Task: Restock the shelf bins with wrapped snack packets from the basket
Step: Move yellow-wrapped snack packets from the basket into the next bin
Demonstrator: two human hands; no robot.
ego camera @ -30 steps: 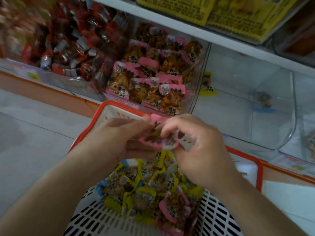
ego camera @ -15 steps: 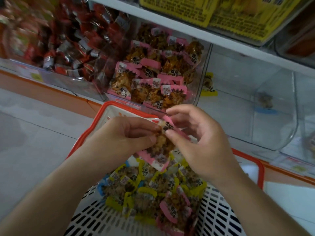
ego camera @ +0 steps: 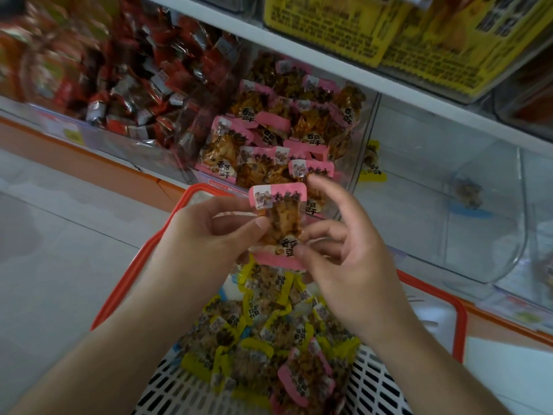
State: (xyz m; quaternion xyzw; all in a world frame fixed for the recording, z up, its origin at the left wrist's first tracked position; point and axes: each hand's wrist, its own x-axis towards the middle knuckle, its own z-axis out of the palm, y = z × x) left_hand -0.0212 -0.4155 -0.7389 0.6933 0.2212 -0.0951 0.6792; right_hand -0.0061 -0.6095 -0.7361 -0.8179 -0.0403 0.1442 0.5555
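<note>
A pink-edged snack packet [ego camera: 282, 224] is held upright above the basket, just in front of the middle bin. My left hand [ego camera: 206, 235] pinches its left side between thumb and fingers. My right hand [ego camera: 344, 259] pinches its lower right corner with the thumb, the index finger raised near the top edge. Below lies the white basket with an orange rim [ego camera: 140, 262], holding several yellow-edged packets [ego camera: 239, 324] and a few pink ones [ego camera: 302, 381]. The middle clear bin [ego camera: 354, 163] holds several matching pink packets [ego camera: 269, 139].
A bin of red-wrapped snacks [ego camera: 119, 79] stands to the left. To the right, a clear bin [ego camera: 478, 250] holds one yellow packet [ego camera: 372, 163] and one blue packet [ego camera: 468, 196]. A white shelf board [ego camera: 359, 82] with yellow-labelled boxes [ego camera: 389, 25] runs above. An orange shelf edge [ego camera: 89, 163] lies below the bins.
Both hands have lifted the pink packet up from over the basket toward the middle bin and turned it upright. My right index finger has lifted off it.
</note>
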